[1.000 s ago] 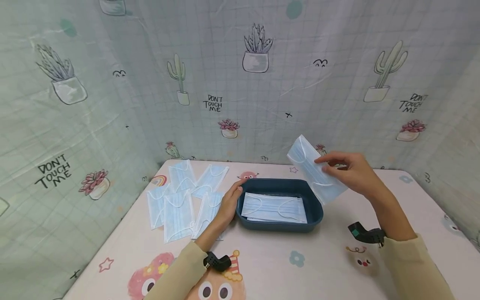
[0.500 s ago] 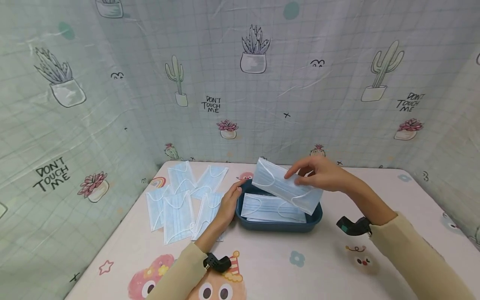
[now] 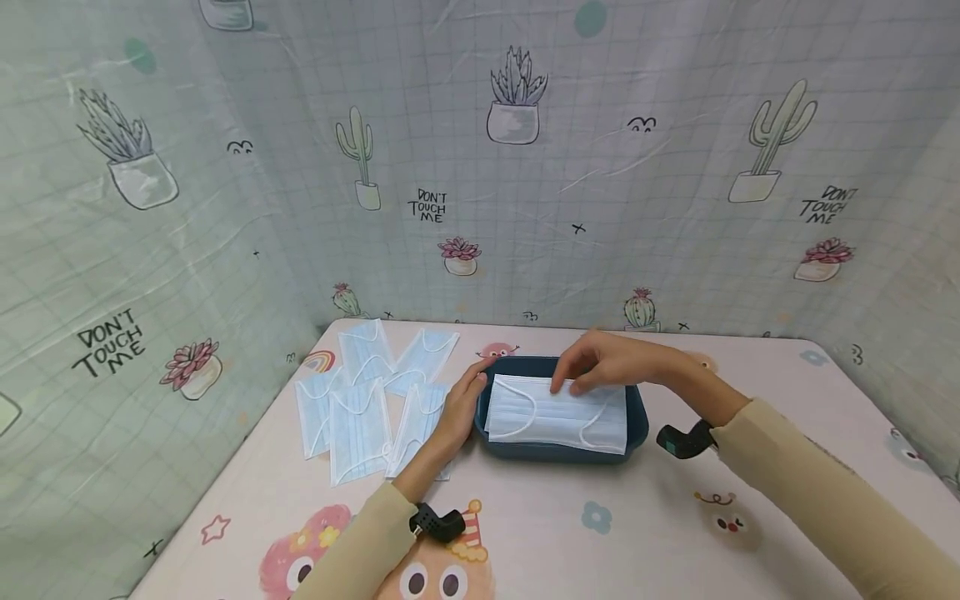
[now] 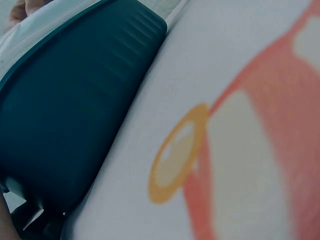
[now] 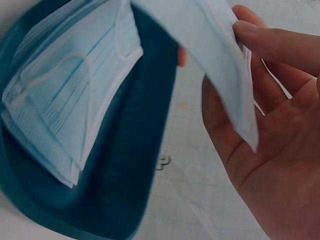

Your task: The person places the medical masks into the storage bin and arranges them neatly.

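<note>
Tray (image 3: 521, 452), one: my left hand (image 3: 456, 412) flat against its left end. Held mask (image 3: 555, 414), one: pinched by my right hand (image 3: 615, 360) above tray. Loose masks (image 3: 358, 433), five: tray's left. Stacked masks (image 5: 75, 100) inside: uncountable. Curtain (image 3: 300, 67): "DON'T TOUCH ME", thrice.

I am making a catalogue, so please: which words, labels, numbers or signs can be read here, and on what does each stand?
"DON'T TOUCH ME": left part of the backdrop cloth.
"DON'T TOUCH ME": middle of the cloth.
"DON'T TOUCH ME": its right part.
"x": small crosses on the same cloth.
No lettering can be read on the masks, blue box or black wrist devices.
</note>
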`<state>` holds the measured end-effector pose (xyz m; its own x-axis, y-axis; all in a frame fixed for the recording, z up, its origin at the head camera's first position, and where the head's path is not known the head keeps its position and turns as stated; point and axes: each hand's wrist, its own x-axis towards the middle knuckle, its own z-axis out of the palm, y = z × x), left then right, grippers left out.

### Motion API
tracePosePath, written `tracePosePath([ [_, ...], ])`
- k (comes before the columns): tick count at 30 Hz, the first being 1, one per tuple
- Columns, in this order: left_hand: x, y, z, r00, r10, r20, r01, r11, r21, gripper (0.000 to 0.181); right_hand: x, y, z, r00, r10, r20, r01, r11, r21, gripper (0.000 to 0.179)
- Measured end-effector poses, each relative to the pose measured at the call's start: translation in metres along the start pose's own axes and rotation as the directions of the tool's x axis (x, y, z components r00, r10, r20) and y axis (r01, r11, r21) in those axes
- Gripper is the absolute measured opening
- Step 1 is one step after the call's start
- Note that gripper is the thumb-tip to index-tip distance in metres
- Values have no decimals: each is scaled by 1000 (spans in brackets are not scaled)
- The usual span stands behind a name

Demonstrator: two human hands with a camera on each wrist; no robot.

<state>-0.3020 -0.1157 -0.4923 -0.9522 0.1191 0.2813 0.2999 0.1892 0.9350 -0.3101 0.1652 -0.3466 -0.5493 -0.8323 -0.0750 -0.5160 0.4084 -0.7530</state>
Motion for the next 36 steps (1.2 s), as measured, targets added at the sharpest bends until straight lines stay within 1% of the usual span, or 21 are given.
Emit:
tracePosePath([
  [3, 0, 1, 0, 1000, -22, 1, 22, 1000, 10, 45, 9, 12, -2, 999, 12, 44, -13, 1000, 12, 20],
  [5, -1, 6, -1, 999, -33, 7, 33, 999, 17, 44, 15, 18, -3, 997, 23, 69, -23, 1000, 7, 21],
  [9, -8, 24, -4, 999, -39, 25, 38, 999, 31, 44, 27, 27, -4, 993, 67, 96, -65, 998, -24, 23],
  [12, -14, 38, -6, 999, -34, 34, 33, 999, 25, 44, 34, 32, -4, 990, 103, 100, -100, 994, -38, 24],
  [14, -16, 42, -7, 999, -29, 36, 29, 999, 22, 44, 37, 35, -3, 988, 118, 103, -114, 993, -43, 25],
  [16, -17, 43, -7, 999, -26, 38, 26, 999, 21, 44, 40, 38, -3, 985, 137, 101, -132, 990, -53, 26],
  [18, -16, 42, -6, 999, -29, 39, 28, 999, 17, 44, 42, 41, -2, 984, 150, 94, -144, 987, -66, 26],
  [20, -13, 36, -5, 999, -40, 33, 39, 999, 10, 43, 44, 43, -2, 984, 157, 85, -151, 986, -74, 26],
  [25, -3, 8, -1, 999, -37, -3, 36, 999, -12, 43, 49, 46, 2, 984, 160, 74, -153, 983, -99, 26],
  [27, -2, 0, -1, 1000, -26, -11, 26, 1000, -4, 42, 51, 46, 4, 984, 162, 68, -153, 980, -124, 25],
  [31, -2, 0, -2, 1000, -25, -10, 25, 1000, 13, 42, 54, 46, 8, 984, 172, 54, -161, 971, -174, 23],
  [36, -3, 2, -1, 1000, -23, -2, 23, 1000, 13, 43, 55, 47, 9, 982, 189, 24, -179, 959, -218, 22],
])
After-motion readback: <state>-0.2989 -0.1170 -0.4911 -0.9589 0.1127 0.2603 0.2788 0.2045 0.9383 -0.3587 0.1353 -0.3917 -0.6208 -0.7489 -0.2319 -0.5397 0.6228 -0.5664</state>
